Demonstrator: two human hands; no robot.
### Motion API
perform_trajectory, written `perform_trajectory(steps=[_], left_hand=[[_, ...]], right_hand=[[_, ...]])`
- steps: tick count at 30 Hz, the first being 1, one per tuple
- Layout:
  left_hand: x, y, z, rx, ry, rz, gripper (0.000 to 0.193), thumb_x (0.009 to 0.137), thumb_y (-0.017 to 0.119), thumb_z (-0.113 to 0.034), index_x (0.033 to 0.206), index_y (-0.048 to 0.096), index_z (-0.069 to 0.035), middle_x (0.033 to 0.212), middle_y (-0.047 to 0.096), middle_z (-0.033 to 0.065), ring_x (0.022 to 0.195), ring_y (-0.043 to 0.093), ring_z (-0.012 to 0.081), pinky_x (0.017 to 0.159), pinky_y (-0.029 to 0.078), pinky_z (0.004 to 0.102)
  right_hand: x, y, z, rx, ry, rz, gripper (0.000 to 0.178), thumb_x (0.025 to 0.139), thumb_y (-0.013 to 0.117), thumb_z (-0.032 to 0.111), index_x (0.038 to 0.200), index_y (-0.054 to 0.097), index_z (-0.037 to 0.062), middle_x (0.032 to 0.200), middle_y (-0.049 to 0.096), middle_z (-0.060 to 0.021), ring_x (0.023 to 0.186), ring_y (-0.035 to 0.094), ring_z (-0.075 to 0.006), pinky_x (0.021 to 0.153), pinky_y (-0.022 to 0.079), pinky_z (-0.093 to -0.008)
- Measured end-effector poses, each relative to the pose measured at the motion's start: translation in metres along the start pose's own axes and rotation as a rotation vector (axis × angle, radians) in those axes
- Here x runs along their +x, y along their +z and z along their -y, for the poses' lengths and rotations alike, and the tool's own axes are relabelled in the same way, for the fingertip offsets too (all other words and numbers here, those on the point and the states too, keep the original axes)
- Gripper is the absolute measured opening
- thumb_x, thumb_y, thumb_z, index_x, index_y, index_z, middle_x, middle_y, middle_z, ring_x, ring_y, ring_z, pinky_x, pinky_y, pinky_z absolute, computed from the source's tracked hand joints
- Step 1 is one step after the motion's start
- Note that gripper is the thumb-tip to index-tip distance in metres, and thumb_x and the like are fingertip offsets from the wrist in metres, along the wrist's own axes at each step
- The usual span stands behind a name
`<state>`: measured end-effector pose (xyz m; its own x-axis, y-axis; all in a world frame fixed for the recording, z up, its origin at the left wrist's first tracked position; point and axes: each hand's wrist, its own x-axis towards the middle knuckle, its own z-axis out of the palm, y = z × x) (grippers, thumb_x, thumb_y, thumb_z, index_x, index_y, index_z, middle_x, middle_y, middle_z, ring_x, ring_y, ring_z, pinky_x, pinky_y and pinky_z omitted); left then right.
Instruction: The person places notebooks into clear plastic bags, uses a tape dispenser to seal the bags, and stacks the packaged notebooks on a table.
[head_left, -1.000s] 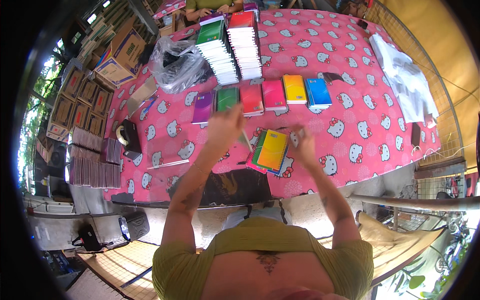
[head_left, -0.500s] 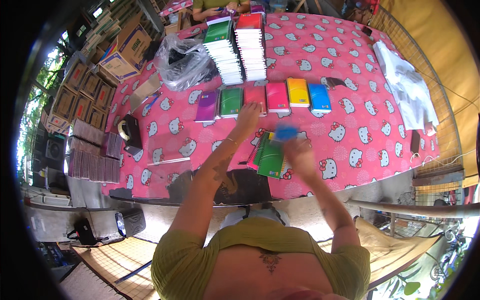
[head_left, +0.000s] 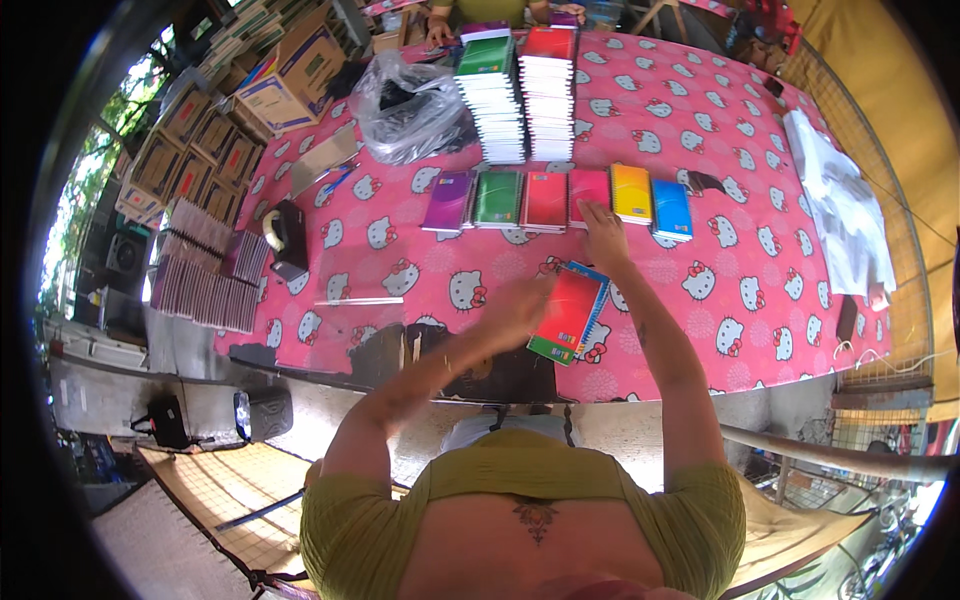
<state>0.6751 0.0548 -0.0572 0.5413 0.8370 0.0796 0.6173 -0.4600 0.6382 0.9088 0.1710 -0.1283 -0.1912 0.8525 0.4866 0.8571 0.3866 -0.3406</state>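
Note:
My right hand (head_left: 603,232) reaches forward, its fingers spread on the near edge of the pink notebook (head_left: 588,188). That notebook lies in a row with a purple (head_left: 449,200), a green (head_left: 497,197), a red (head_left: 545,198), a yellow (head_left: 631,192) and a blue notebook (head_left: 672,208). My left hand (head_left: 520,300) is blurred; it sits at the left edge of a small tilted stack of spiral notebooks (head_left: 568,312) with a red one on top. Whether it grips the stack is unclear.
The table has a pink cloth with cat faces (head_left: 760,290). Two tall notebook stacks (head_left: 520,95) stand behind the row, beside a clear plastic bag (head_left: 405,105). A tape dispenser (head_left: 285,235) is at left, white folded sheets (head_left: 845,210) at right. Cardboard boxes (head_left: 295,70) lie beyond the left edge.
My right hand has gone from the near stack forward to the pink notebook. My left hand has drawn back to the stack. The stack's top cover changed from yellow to green to red.

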Motion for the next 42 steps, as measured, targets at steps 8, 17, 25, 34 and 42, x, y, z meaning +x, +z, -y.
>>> perform_trajectory(steps=[8,17,25,34,42], left_hand=[[0.070,-0.107,0.213,0.150,-0.768,-0.428,0.068,0.083,0.068,-0.050,0.124,0.058,0.003,0.111,0.066,0.0256,0.106,0.063,0.0395,0.091,0.048,0.0457],[0.078,-0.118,0.095,-0.016,-0.073,-0.344,0.037,0.070,0.075,-0.014,0.105,0.065,-0.008,0.091,0.070,0.0136,0.083,0.069,0.0341,0.071,0.053,0.0390],[0.060,-0.021,-0.066,0.682,0.576,0.388,0.042,0.069,0.067,-0.006,0.110,0.070,-0.019,0.133,0.053,0.0162,0.132,0.044,0.0333,0.110,0.022,0.0668],[0.008,0.056,0.047,-0.607,-0.426,0.025,0.050,0.089,0.065,-0.013,0.135,0.050,-0.001,0.129,0.057,0.0134,0.111,0.061,0.0252,0.090,0.051,0.0406],[-0.095,-0.024,0.034,-0.294,-0.057,-0.245,0.079,0.078,0.074,-0.011,0.147,0.036,-0.007,0.132,0.054,0.0151,0.121,0.054,0.0313,0.107,0.040,0.0439]], right_hand=[[0.009,-0.006,-0.006,0.011,0.029,0.174,0.048,0.085,0.068,0.019,0.132,0.059,0.0166,0.139,0.052,-0.0132,0.122,0.055,-0.0297,0.105,0.041,-0.0462],[-0.093,-0.049,0.020,0.604,0.521,-0.165,0.051,0.089,0.068,0.026,0.134,0.055,0.0080,0.136,0.052,-0.0162,0.125,0.051,-0.0315,0.101,0.043,-0.0414],[-0.149,-0.065,0.106,1.319,1.250,-0.136,0.071,0.094,0.057,0.045,0.150,0.032,0.0101,0.141,0.048,-0.0080,0.132,0.044,-0.0223,0.105,0.033,-0.0488],[-0.109,-0.052,0.100,1.441,1.172,0.134,0.077,0.082,0.077,0.036,0.137,0.038,-0.0007,0.133,0.050,-0.0177,0.116,0.055,-0.0237,0.083,0.055,-0.0413],[-0.071,-0.077,0.144,1.667,1.160,0.523,0.042,0.085,0.074,0.026,0.114,0.059,0.0001,0.097,0.069,-0.0140,0.087,0.070,-0.0230,0.074,0.062,-0.0363]])
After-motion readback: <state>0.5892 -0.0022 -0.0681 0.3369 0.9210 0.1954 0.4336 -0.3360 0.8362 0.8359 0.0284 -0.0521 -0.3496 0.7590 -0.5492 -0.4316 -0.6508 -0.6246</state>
